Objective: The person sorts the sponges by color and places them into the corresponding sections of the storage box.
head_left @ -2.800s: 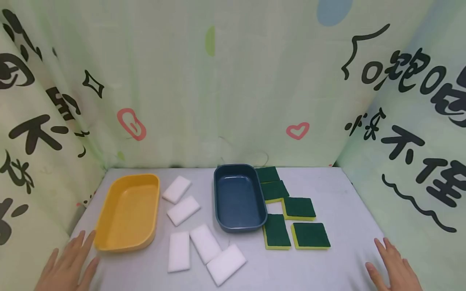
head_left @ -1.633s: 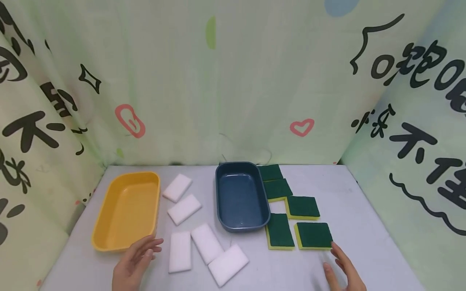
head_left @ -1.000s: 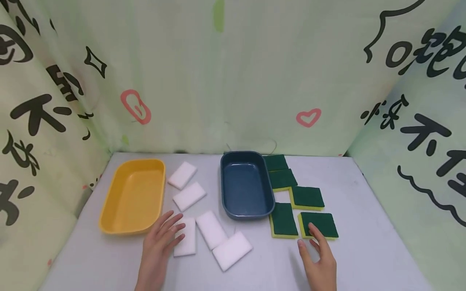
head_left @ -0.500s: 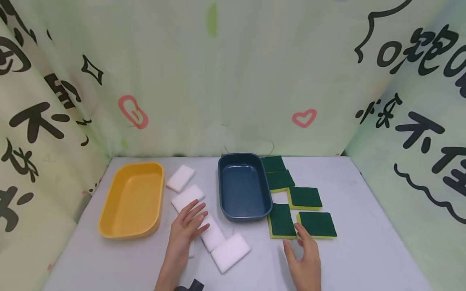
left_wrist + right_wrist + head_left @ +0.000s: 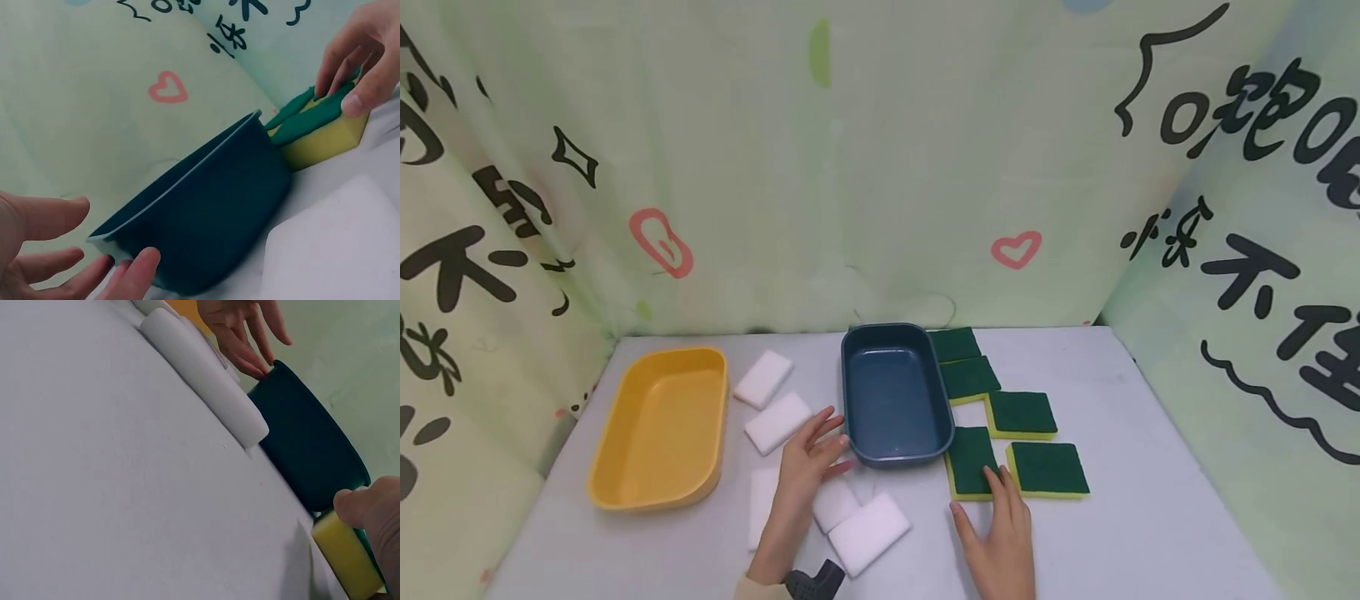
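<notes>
My left hand (image 5: 808, 467) is just left of a dark blue basin (image 5: 897, 392), fingers spread and holding nothing. In the left wrist view its fingertips are right at the basin's rim. My right hand (image 5: 1002, 533) reaches over the near edge of a green-and-yellow scouring sponge (image 5: 970, 458), thumb at the near left corner and fingertips over its green top. The right wrist view shows the thumb (image 5: 353, 509) close over the yellow side of the sponge (image 5: 347, 556). Several white sponges (image 5: 870, 532) lie beneath and beside my left forearm, which partly hides some of them.
A yellow basin (image 5: 658, 429) stands at the left of the white table (image 5: 1120, 533). More scouring sponges (image 5: 1048, 468) lie right of the blue basin, the far ones against its side. A printed curtain (image 5: 895, 167) encloses the back and sides.
Both hands came in from the table's sides. The left passed over the white sponges to the blue basin's left side; the right moved left to the near scouring sponge. Basins and sponges stayed put.
</notes>
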The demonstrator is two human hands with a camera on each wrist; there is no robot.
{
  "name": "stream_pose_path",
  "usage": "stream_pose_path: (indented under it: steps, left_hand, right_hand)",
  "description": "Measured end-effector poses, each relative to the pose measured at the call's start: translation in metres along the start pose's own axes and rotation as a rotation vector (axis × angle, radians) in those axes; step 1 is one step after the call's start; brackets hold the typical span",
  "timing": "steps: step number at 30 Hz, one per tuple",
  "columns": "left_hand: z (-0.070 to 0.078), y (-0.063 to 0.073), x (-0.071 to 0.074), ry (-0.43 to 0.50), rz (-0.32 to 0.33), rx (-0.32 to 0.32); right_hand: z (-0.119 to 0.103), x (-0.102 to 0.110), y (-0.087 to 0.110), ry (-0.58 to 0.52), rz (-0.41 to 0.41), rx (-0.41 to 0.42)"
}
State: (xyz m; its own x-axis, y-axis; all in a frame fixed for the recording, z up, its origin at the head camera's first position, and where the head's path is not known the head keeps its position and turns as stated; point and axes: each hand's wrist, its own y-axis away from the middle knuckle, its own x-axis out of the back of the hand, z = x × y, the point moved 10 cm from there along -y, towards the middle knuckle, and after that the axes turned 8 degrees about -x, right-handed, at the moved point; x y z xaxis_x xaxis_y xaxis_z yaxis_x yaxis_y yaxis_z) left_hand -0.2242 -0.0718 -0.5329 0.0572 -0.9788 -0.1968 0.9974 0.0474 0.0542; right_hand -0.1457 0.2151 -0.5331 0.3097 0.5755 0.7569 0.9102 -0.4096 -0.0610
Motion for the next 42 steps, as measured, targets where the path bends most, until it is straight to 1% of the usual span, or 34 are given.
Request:
stream_pose_path:
  steps: [2,6,10,15,21,25,28,32,37,42]
  left_hand:
    - [-0.002,-0.002,-0.003,-0.002,-0.010,0.010]
    - [-0.004,-0.004,-0.005,-0.015,-0.002,0.024]
    - [-0.004,-0.006,-0.007,0.009,0.005,0.033]
    - [-0.007,-0.009,-0.009,0.020,0.018,0.059]
    - [-0.002,-0.011,-0.008,0.018,0.017,0.062]
    - [-0.001,-0.011,-0.005,0.011,0.006,0.066]
    - [0.000,-0.012,-0.004,-0.001,-0.010,0.072]
    - [0.001,-0.013,0.001,-0.025,-0.017,0.087]
    - [0.002,-0.013,0.007,-0.035,-0.013,0.097]
    - [0.001,-0.013,0.012,-0.035,-0.006,0.100]
  right_hand:
    - [-0.003,0.000,-0.001,0.000,0.027,0.005]
    - [-0.007,-0.001,-0.004,0.006,0.065,0.006]
    - [-0.006,0.000,-0.006,0.004,0.083,-0.013]
    - [-0.003,0.003,-0.004,-0.025,0.106,-0.022]
    - [-0.007,-0.004,-0.009,-0.013,0.065,-0.025]
    - [-0.009,-0.007,-0.012,-0.007,0.062,-0.026]
    - [-0.009,-0.006,-0.014,-0.001,0.061,-0.033]
    - [-0.011,-0.001,-0.016,-0.025,0.054,-0.041]
    - [-0.017,0.012,-0.019,-0.082,0.062,-0.014]
    - [-0.021,0.014,-0.029,-0.113,0.034,0.049]
